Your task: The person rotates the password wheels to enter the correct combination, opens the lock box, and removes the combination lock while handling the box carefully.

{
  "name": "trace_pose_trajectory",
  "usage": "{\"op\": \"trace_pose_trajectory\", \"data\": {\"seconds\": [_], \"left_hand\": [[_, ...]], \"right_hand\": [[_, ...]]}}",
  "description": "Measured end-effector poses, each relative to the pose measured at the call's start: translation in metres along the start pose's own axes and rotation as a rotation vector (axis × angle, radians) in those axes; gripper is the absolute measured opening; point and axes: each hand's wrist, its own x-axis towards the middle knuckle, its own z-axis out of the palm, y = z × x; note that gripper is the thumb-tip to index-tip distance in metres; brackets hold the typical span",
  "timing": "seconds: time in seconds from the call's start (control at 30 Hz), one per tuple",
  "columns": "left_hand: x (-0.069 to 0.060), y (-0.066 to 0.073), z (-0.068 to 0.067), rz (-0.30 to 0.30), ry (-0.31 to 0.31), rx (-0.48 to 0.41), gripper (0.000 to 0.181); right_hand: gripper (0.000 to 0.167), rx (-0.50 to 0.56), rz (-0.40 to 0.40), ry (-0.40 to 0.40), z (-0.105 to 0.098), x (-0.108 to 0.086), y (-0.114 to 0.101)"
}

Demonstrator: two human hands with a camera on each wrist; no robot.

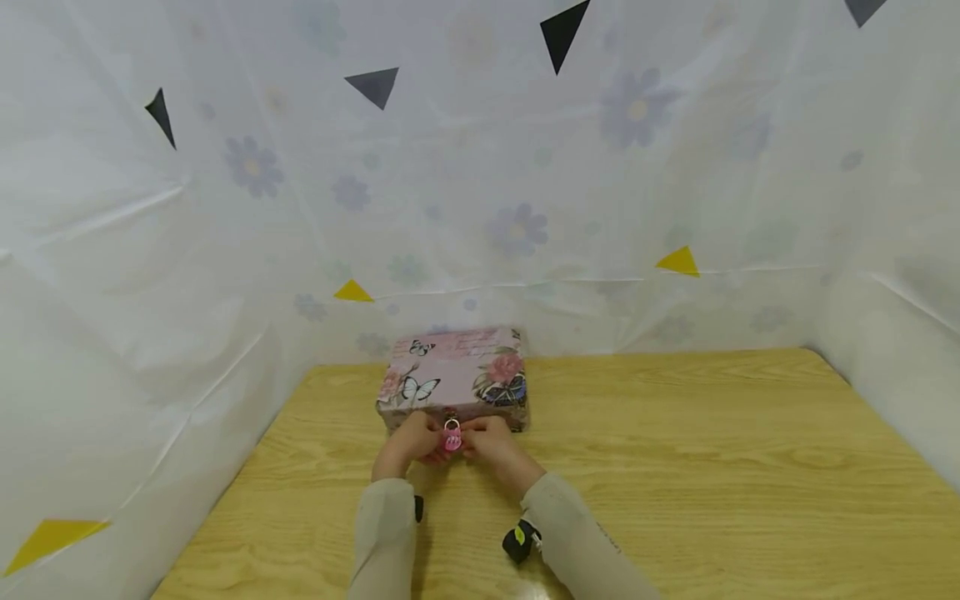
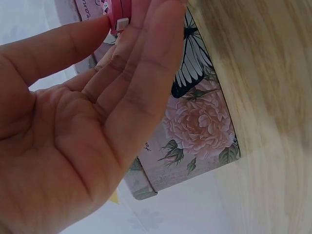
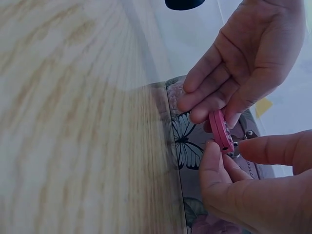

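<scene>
A pink box [image 1: 457, 367] with butterflies and roses lies at the table's back left. From the clasp on its front hangs a small pink padlock [image 1: 452, 439]. My left hand [image 1: 412, 442] pinches the padlock's left side between thumb and fingers; the left wrist view shows that hand [image 2: 83, 117] palm up, the pink lock [image 2: 119, 12] at its fingertips. My right hand [image 1: 501, 450] holds the lock's other side. In the right wrist view the lock [image 3: 221, 131] sits edge-on between both hands, the right hand [image 3: 258, 185] below it with thumb and fingers around its end.
The wooden table [image 1: 675, 450] extends to the right of the box. White flowered sheeting [image 1: 480, 167] hangs behind and at both sides, with black, grey and yellow triangles on it. A black device [image 1: 517, 542] is strapped at the right wrist.
</scene>
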Motion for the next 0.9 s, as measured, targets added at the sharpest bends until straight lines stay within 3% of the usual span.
{"op": "trace_pose_trajectory", "data": {"seconds": [0.2,0.47,0.9], "left_hand": [[0.001,0.0,0.0009,-0.009,0.011,-0.002,0.019],[0.0003,-0.0006,0.001,-0.013,-0.006,-0.004,0.019],[0.0014,-0.0021,0.0003,-0.014,-0.023,-0.016,0.02]], "right_hand": [[0.023,0.019,0.002,-0.018,-0.0009,0.0007,0.0004],[0.022,0.028,0.044,0.016,0.0044,0.0005,0.0013],[0.023,0.016,0.005,0.052,0.0054,-0.0044,0.0017]]}}
